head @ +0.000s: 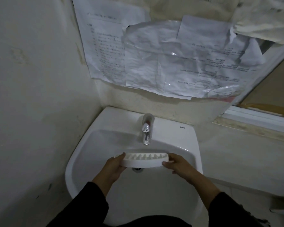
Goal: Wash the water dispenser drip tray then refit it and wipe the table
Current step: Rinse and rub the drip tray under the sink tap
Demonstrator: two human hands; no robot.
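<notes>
The white drip tray (144,160), long with a slotted grille on top, hangs level over the basin of a white sink (82,154). My left hand (116,167) grips its left end, thumb on the rim. My right hand (179,164) grips its right end. The tray sits just below and in front of the chrome tap (146,128). No water is seen running. The drain (137,169) shows right under the tray's front edge.
A wall stands close on the left, and crumpled papers in plastic (170,59) hang on the back wall above the tap. A pale counter ledge (236,158) runs to the right of the sink, under a window frame (261,118).
</notes>
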